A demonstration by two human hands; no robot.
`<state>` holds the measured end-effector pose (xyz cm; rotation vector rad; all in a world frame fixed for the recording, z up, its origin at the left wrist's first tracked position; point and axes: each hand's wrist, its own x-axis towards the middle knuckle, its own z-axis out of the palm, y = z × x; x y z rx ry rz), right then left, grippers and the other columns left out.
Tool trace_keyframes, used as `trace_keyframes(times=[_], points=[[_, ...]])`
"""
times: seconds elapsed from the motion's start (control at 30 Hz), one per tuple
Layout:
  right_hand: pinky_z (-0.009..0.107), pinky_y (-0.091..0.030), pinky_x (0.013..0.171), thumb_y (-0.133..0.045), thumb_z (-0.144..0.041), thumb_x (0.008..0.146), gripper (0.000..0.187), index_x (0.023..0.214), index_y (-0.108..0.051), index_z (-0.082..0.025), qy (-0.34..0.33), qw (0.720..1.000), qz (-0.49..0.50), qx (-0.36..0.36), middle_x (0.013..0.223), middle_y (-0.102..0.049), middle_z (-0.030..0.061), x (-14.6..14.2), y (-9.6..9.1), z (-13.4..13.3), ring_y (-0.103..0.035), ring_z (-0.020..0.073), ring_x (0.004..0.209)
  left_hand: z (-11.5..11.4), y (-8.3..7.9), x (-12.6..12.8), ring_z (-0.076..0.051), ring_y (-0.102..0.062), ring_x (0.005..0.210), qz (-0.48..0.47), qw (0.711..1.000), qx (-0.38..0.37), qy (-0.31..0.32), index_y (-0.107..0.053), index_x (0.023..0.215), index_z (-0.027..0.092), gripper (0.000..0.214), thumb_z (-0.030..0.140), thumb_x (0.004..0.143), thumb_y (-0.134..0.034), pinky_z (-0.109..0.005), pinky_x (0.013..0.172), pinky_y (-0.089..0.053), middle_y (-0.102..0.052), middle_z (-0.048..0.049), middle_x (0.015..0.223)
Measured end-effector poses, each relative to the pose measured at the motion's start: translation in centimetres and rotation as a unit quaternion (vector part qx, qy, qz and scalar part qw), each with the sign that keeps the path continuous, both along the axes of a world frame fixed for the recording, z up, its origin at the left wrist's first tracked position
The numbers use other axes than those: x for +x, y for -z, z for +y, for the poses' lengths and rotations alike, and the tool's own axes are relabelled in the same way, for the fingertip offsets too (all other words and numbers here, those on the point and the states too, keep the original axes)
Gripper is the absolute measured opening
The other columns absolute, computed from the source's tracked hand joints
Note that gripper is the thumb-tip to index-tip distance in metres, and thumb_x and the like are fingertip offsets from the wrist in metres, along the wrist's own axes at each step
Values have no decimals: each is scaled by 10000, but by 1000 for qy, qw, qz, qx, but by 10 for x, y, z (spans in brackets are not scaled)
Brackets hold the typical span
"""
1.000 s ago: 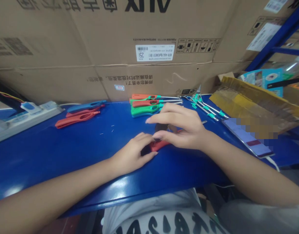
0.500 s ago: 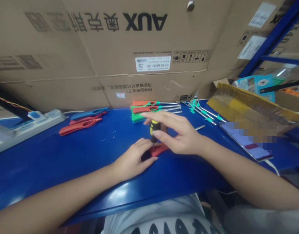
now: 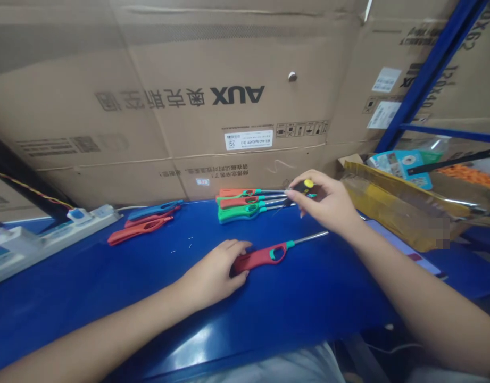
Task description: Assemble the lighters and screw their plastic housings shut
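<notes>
My left hand (image 3: 218,274) grips the handle end of a red long-necked lighter (image 3: 260,258), which lies on the blue table with its metal tube pointing right. My right hand (image 3: 326,199) is raised to the right of it, fingers closed around a black and yellow screwdriver (image 3: 307,186). The screwdriver's shaft points down and left, apart from the red lighter. Just left of that hand lies a stack of orange, red and green lighters (image 3: 239,213), their tubes running toward my fingers. My fingers and the screwdriver cover part of what lies behind.
Red and blue handle shells (image 3: 141,229) lie at the left, beside a white power strip (image 3: 55,239). Tiny pins (image 3: 190,242) are scattered mid-table. A phone (image 3: 396,242) and a taped open carton (image 3: 388,197) stand right. A large cardboard box (image 3: 168,138) walls the back.
My right hand has lifted the screwdriver off the red lighter and moved it right and away from me. My left hand stays on the handle. The view has tilted upward.
</notes>
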<state>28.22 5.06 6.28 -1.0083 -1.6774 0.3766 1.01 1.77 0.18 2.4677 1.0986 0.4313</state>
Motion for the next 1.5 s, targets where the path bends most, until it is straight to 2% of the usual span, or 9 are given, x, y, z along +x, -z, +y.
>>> trace_keyframes(times=[0.1,0.2,0.4,0.6,0.73,1.1,1.2,1.3,1.5], points=[[292,-485,588,-720,-374,823,190,865,-693,-190,112,992,-50,1,857,-656,35,31,6,19,-581,147,625,5,-6,2,-242,-644,957,45,999,15,11,-667,1135,185,282,276,870,-634,-356,833,-540,-671,-82,1044],[316,-472,693,-672,-274,804,96,826,-711,-190,208,963,-169,-11,855,-662,54,54,12,30,-581,182,720,18,-19,3,-210,-649,827,63,997,10,43,-709,986,177,183,273,846,-641,-311,739,-522,-678,-78,961],[327,-494,770,-666,-242,796,131,875,-757,-189,252,925,-268,-91,919,-689,85,71,18,35,-617,206,763,71,-54,-12,-216,-685,845,9,984,-178,32,-767,1068,228,376,508,844,-653,-289,733,-525,-756,-30,921],[341,-501,913,-647,-121,797,184,924,-775,-159,259,897,-324,-152,978,-715,116,76,31,48,-664,254,960,111,-67,-35,-207,-691,863,-42,977,-207,-44,-796,1004,245,411,593,830,-663,-297,794,-534,-772,-24,931],[373,-488,983,-580,-91,846,226,970,-766,-126,269,899,-317,-137,1004,-703,145,74,39,56,-658,273,1021,124,-65,-44,-249,-701,964,-82,975,-176,-109,-786,1071,262,450,599,781,-714,-336,820,-552,-782,-40,1048],[379,-492,978,-485,-191,924,288,1100,-707,-135,253,927,-274,-39,1093,-638,152,68,53,67,-633,258,1023,147,-48,-40,-273,-702,988,-67,986,-52,-141,-774,1091,200,542,630,788,-643,-357,892,-540,-783,-63,1081],[388,-482,1000,-501,-175,905,263,1050,-719,-150,242,927,-282,-44,1056,-651,137,68,60,72,-627,263,1045,153,-40,-38,-272,-705,958,-64,988,-6,-142,-770,1097,190,539,618,805,-620,-353,863,-551,-782,-73,1054],[392,-476,1013,-498,-161,902,267,1039,-726,-143,252,921,-291,-60,1037,-657,137,70,64,76,-629,264,1036,156,-29,-35,-286,-679,1016,-62,986,60,-141,-767,1086,181,509,585,821,-607,-392,941,-524,-756,-102,1100],[399,-484,993,-514,-162,896,284,1075,-730,-120,287,897,-316,-115,1099,-646,172,79,61,72,-639,275,1019,154,-10,-31,-285,-659,1041,-64,981,133,-124,-738,1108,141,481,517,886,-536,-426,990,-496,-714,-143,1123]])
